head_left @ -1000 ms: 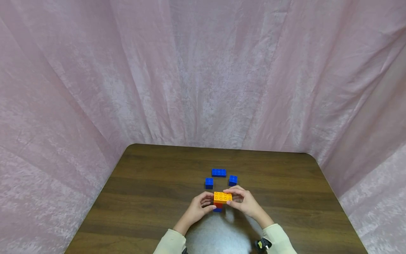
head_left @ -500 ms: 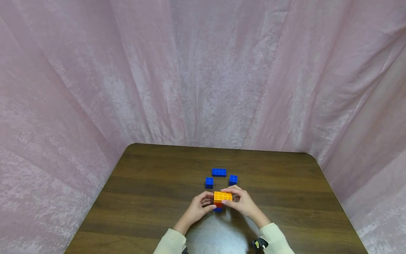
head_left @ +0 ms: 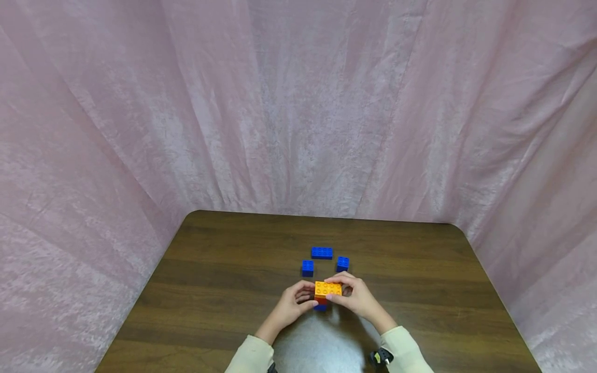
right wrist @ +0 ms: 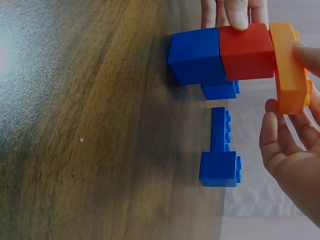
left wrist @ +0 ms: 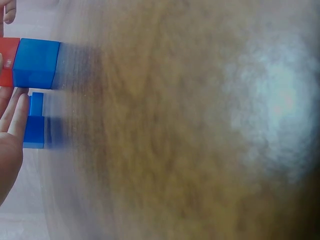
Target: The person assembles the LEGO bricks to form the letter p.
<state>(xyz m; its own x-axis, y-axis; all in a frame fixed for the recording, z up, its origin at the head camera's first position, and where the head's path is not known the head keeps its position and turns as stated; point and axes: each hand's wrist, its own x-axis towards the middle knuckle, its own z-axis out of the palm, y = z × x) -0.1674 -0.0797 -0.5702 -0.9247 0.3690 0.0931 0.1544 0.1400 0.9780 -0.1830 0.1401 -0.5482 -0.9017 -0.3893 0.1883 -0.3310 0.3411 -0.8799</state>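
A small stack stands on the wooden table in front of me: a blue brick (right wrist: 195, 56) at the bottom, a red brick (right wrist: 247, 52) on it, and a longer orange brick (head_left: 328, 286) on top. The orange brick overhangs the red one to the right. My left hand (head_left: 290, 305) holds the red brick between thumb and fingers, from the left. From the right, my right hand (head_left: 361, 298) pinches the orange brick, thumb on its near side and fingertips on its far side. In the left wrist view the bottom blue brick (left wrist: 36, 63) shows below the left fingers.
Behind the stack lie three loose blue bricks: a square one (head_left: 308, 268) on the left, another square one (head_left: 342, 264) on the right, and a longer one (head_left: 322, 253) farther back. The wooden table (head_left: 224, 254) ends at a pink curtain (head_left: 326, 114).
My right hand has shifted slightly left, its thumb and fingertips sliding from the orange brick's right end toward its middle. The left hand and the loose blue bricks stay in place.
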